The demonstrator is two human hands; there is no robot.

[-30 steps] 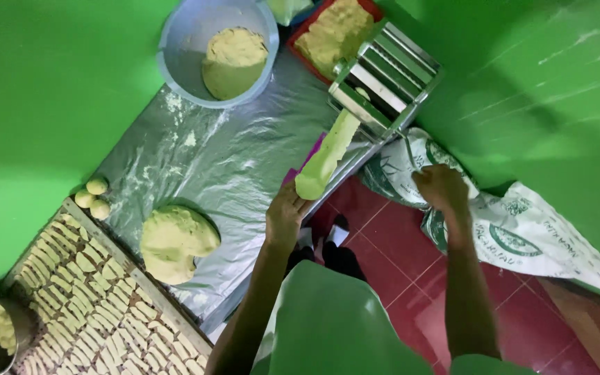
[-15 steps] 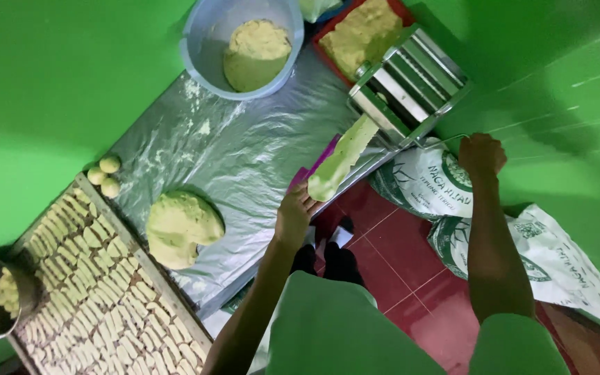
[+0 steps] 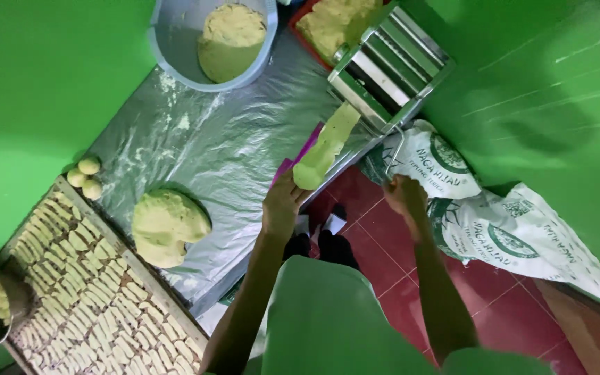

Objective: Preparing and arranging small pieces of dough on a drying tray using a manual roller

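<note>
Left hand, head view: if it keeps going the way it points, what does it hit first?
The left hand points up toward the dough sheet it already touches at the lower end. Straight on along that strip, it would likely meet the metal roller machine the sheet hangs from, though depth is unclear.

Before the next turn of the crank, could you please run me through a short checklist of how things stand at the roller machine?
1. Pale green dough sheet hangs from the metal roller machine: ok.
2. Left hand supports the sheet's lower end: ok.
3. Right hand at the thin metal crank handle: grip cannot tell.
4. Sheet unbroken along its length: ok.
5. Plastic-covered table beside the sheet has bare room: ok.
6. Machine clamped to the table: cannot tell.
</note>
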